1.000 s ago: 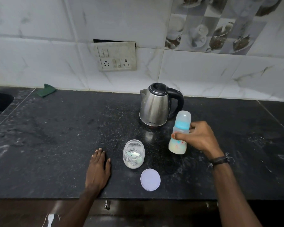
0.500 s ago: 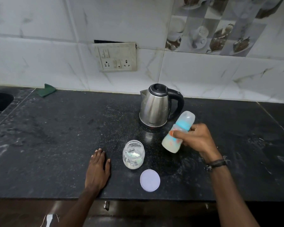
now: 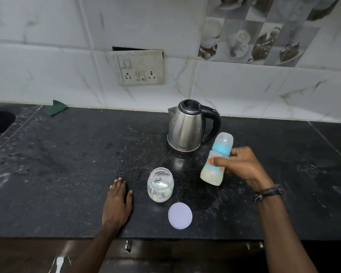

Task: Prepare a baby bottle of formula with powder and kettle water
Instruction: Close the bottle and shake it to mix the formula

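Capped baby bottle [image 3: 215, 166] of milky liquid, tilted, held above the black stone desk [image 3: 67, 164]
Right hand [image 3: 242, 166] fingers wrap the bottle beside the steel kettle [image 3: 187, 131]; left hand [image 3: 117, 203] rests flat, fingers together, near the open powder jar [image 3: 160, 185]

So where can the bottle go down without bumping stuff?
Bare counter lies right of the right hand, and more between the green cloth and the left hand. It is crowded around the kettle, powder jar and lid.
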The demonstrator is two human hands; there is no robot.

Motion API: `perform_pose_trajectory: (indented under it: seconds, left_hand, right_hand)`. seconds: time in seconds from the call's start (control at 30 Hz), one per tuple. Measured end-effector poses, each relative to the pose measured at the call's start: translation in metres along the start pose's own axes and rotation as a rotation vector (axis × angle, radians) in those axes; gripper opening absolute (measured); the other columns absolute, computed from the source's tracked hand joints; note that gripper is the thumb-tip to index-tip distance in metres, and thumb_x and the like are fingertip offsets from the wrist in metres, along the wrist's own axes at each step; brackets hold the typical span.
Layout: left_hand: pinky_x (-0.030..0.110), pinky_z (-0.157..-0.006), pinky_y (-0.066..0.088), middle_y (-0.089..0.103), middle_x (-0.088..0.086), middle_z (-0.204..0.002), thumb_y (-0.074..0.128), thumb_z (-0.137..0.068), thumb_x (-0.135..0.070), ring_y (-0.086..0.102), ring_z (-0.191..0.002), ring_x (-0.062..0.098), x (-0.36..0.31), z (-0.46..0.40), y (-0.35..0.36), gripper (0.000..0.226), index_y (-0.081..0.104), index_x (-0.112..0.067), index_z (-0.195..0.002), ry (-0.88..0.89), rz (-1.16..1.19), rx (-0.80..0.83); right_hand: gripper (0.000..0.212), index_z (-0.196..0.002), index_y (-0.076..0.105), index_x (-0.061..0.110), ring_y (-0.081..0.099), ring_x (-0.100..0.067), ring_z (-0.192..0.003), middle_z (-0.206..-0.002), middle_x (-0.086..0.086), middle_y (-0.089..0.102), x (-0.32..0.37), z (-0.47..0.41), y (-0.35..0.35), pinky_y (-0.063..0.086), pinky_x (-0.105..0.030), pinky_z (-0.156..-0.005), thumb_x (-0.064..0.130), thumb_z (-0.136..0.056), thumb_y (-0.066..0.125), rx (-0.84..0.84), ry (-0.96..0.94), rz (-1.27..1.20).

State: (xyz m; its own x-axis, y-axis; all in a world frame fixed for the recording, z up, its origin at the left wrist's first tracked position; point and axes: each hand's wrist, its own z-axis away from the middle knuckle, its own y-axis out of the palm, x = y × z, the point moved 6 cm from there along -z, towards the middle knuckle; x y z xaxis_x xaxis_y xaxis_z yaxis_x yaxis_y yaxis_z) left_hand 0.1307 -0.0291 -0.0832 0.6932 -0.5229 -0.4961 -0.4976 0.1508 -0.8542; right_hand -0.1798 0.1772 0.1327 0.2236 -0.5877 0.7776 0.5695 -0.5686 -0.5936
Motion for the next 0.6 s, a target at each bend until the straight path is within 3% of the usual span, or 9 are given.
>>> perform_pose_trajectory:
  seconds: [0.1,0.2,0.33,0.47,0.53,0.6]
  left_hand:
    - [0.044,-0.122,0.027,0.047,0.022,-0.152,0.059,-0.101,-0.02,0.04,-0.145,0.035,0.0006,-0.0001,-0.0011,0.045,0.055,0.004,-0.138,0.002,-0.002,-0.007]
    - [0.046,-0.122,0.029,0.047,0.022,-0.151,0.052,-0.103,-0.025,0.041,-0.144,0.035,0.0006,0.0004,-0.0004,0.045,0.056,0.004,-0.137,0.002,0.006,-0.01]
    - [0.045,-0.122,0.029,0.047,0.022,-0.151,0.048,-0.103,-0.029,0.041,-0.144,0.035,0.0013,0.0008,-0.0006,0.048,0.056,0.003,-0.137,0.005,0.001,-0.014]
    - [0.046,-0.121,0.029,0.048,0.023,-0.151,0.059,-0.1,-0.019,0.041,-0.144,0.036,-0.0002,0.0001,-0.0009,0.042,0.057,0.005,-0.136,0.009,0.006,-0.013]
    - [0.047,-0.121,0.03,0.048,0.023,-0.15,0.057,-0.102,-0.021,0.041,-0.143,0.036,0.0003,0.0004,-0.0009,0.042,0.058,0.005,-0.135,0.005,0.001,-0.016]
    - [0.048,-0.12,0.031,0.049,0.024,-0.149,0.05,-0.102,-0.027,0.042,-0.142,0.037,0.0002,0.0002,-0.001,0.046,0.058,0.005,-0.134,0.005,0.0,-0.016]
  right_hand:
    - [0.041,-0.078,0.076,0.017,0.071,-0.015,-0.072,-0.076,0.001,0.075,-0.0002,0.0002,-0.0063,0.058,-0.038,-0.071,0.047,-0.054,0.09,-0.096,-0.02,0.082]
    - [0.037,-0.091,0.079,0.01,0.073,-0.013,-0.074,-0.084,-0.005,0.078,0.0001,0.0008,-0.002,0.06,-0.034,-0.073,0.028,-0.062,0.092,0.016,-0.014,-0.037]
    - [0.048,-0.089,0.077,0.019,0.072,-0.016,-0.08,-0.086,0.0,0.077,0.0,-0.002,-0.0092,0.059,-0.04,-0.077,0.048,-0.052,0.089,-0.062,-0.034,0.068]
    - [0.045,-0.083,0.078,0.016,0.074,-0.018,-0.077,-0.084,-0.003,0.078,-0.0004,-0.0025,-0.0081,0.061,-0.042,-0.077,0.044,-0.051,0.091,-0.023,-0.025,0.031]
    - [0.042,-0.087,0.077,0.019,0.072,-0.015,-0.078,-0.084,0.001,0.076,0.0012,-0.002,-0.0109,0.059,-0.038,-0.076,0.043,-0.055,0.09,-0.062,-0.037,0.053]
    - [0.038,-0.09,0.077,0.018,0.074,-0.014,-0.081,-0.092,-0.005,0.078,0.0028,-0.0002,-0.0051,0.06,-0.038,-0.081,0.03,-0.058,0.091,0.018,-0.047,-0.026]
